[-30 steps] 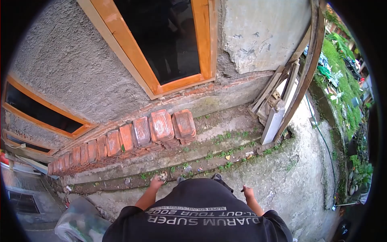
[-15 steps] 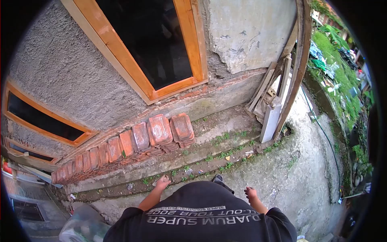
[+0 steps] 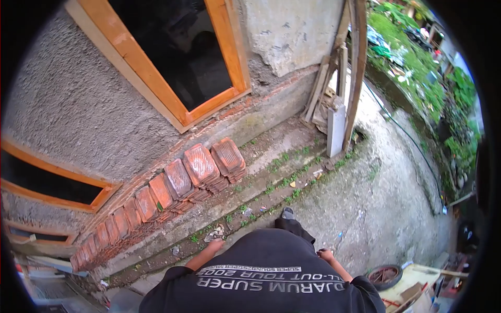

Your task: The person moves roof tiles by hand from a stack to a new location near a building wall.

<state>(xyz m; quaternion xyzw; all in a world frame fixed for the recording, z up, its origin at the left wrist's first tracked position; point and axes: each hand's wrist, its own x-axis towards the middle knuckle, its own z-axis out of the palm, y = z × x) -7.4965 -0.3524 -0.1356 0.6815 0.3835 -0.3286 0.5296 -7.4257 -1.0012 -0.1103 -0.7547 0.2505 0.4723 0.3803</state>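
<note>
My left hand (image 3: 214, 245) hangs low at my left side, above the dirt strip. It is small and blurred, and its fingers cannot be told apart. At my right side, over the concrete, my right hand (image 3: 325, 255) has curled fingers; whether anything is inside them is hidden. Neither hand touches the long row of stacked red roof tiles (image 3: 199, 165) along the wall. A dark shirt (image 3: 261, 266) with printed lettering covers my body, and one dark shoe (image 3: 287, 213) shows ahead of it.
Orange wooden window frames (image 3: 219, 101) are set in the rough wall (image 3: 99, 83). Boards (image 3: 336, 128) lean at the wall's end. A hose (image 3: 412, 138) runs along the concrete path (image 3: 381, 193). Behind my right side lies a wheel (image 3: 385, 276) among clutter.
My view has turned, and the wall and tiles have shifted in it. A wheel and clutter have come into sight at lower right. My foot has stepped forward; both hands stay low.
</note>
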